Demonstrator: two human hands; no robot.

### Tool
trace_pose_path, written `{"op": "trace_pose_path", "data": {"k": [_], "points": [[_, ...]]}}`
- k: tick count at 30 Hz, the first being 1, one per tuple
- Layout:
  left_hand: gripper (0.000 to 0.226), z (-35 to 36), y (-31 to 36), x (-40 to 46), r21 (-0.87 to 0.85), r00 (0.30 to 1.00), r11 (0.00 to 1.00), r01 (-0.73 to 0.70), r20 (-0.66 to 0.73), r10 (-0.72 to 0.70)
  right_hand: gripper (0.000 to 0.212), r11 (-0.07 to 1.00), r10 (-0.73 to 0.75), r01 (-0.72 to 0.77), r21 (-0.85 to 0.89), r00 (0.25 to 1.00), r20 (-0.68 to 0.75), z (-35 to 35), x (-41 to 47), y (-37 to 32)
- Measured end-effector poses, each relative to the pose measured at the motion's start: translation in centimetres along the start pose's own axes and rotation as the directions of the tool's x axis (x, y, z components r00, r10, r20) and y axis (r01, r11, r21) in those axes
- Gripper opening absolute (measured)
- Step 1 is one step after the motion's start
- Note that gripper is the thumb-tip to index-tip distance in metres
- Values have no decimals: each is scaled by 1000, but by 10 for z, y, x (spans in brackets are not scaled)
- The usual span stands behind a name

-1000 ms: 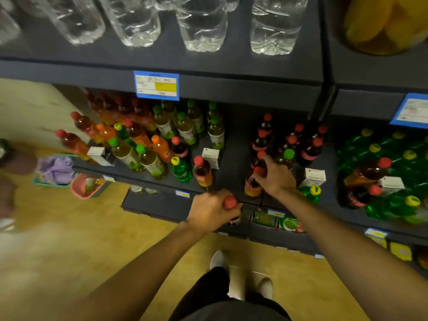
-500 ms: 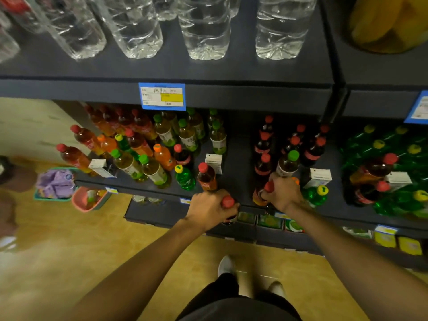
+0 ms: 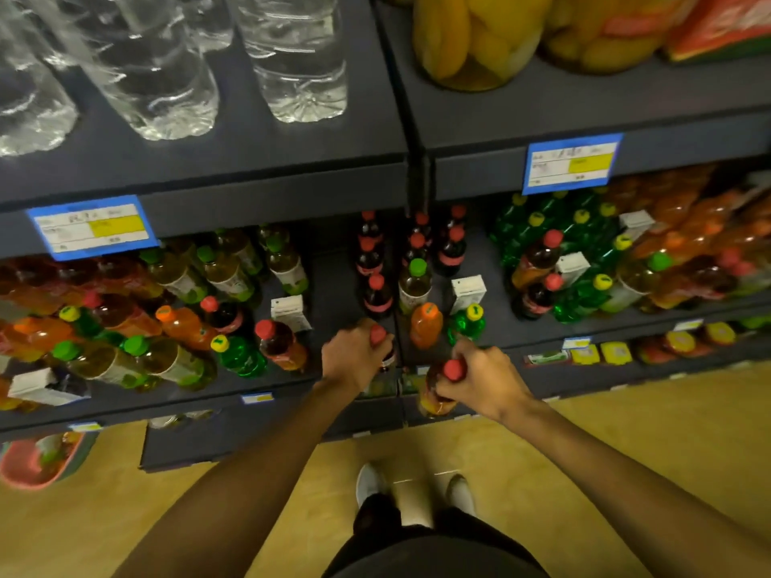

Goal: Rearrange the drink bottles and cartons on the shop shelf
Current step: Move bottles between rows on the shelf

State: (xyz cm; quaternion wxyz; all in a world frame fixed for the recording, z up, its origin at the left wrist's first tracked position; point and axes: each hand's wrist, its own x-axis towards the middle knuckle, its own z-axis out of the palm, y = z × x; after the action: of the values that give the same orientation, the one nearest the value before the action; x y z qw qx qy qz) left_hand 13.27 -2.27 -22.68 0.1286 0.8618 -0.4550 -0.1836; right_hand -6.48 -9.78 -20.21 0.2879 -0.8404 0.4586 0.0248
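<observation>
Lifted off the shelf (image 3: 292, 394), right hand (image 3: 484, 379) grips red-capped bottle (image 3: 438, 390); left hand (image 3: 354, 356) grips another; labels unreadable.

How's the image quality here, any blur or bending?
Head view: dim lighting; wide-angle bending curves the dark shelf edge; bottles at far left and right smear; both hands and their red-capped bottles stay fairly sharp.

Both arms outstretched; left hand (image 3: 354, 356) and right hand (image 3: 484, 379) fisted, fingers seemingly clenched tight.

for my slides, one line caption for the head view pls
Each hand, left hand and right hand, grips a red-capped bottle at a mixed drinks shelf.
</observation>
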Motion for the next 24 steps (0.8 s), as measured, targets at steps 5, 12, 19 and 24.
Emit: {"op": "trace_pose_path", "data": {"k": [5,12,19,24], "points": [[36,13,12,24,3,996,999,46,76,-47,46,998,28,-25,52,998,-64,-3,-17,20],[30,21,16,42,49,989,996,69,124,-75,58,995,66,-55,82,988,-138,-5,-28,40],[31,32,15,51,34,972,982,184,140,-187,50,994,39,-22,111,986,-162,-8,-28,56],[35,34,18,56,-13,951,963,268,161,-262,48,993,6,12,115,987,-159,-10,-22,59]]}}
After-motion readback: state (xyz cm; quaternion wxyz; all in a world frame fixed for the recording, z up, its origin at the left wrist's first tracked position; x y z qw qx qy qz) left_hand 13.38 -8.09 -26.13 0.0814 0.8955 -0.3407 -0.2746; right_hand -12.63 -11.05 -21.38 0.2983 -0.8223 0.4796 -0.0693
